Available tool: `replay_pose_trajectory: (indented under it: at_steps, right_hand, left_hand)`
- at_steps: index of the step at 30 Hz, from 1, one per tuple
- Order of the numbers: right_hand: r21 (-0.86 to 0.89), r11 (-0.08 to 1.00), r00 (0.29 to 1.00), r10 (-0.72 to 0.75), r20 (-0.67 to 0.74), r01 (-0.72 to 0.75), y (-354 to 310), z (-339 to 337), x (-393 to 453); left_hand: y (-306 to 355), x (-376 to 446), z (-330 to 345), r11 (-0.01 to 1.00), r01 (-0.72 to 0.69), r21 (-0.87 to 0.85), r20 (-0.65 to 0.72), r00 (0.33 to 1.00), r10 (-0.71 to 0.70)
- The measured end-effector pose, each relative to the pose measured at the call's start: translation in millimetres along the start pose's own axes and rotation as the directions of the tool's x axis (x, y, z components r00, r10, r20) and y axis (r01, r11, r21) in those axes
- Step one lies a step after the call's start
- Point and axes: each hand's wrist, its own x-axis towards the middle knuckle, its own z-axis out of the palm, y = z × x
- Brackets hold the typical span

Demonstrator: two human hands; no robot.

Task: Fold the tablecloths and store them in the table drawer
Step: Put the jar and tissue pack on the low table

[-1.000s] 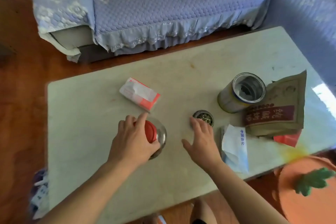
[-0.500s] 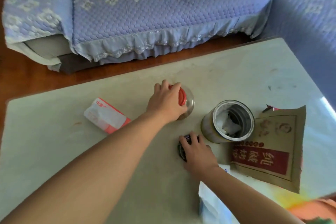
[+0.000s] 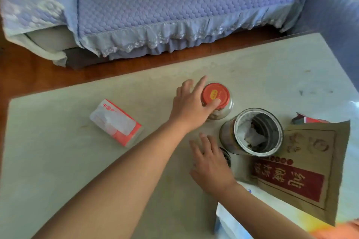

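On the table (image 3: 58, 161), left hand (image 3: 191, 105) touches red-lidded jar (image 3: 217, 101), grip loose; right hand (image 3: 210, 163) flat, empty.

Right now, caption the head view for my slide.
Left hand touches a red-lidded glass jar; right hand rests over a small dark lid beside an open tin.

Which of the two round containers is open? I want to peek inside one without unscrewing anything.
The metal tin beside the brown paper bag is open: no lid, crumpled paper visible inside. The glass jar under the left hand has its red lid on.
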Motion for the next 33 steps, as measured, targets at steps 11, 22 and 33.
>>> replay_pose_trajectory:
  at_steps: [11,22,33]
  right_hand:
    - [-0.187,0.940,0.958,-0.279,0.069,0.287,-229,47,162]
    - [-0.377,0.914,0.987,0.112,-0.118,-0.148,-72,-25,235]
    - [-0.504,0.864,0.984,0.068,0.163,0.023,-117,-42,182]
  left_hand:
    - [-246,-282,-110,0.497,0.856,-0.141,-0.112,0.485,-0.868]
    - [-241,-303,-74,0.520,0.807,-0.282,-0.087,0.518,-0.851]
    - [-239,-387,-85,0.448,0.861,-0.239,0.004,0.463,-0.887]
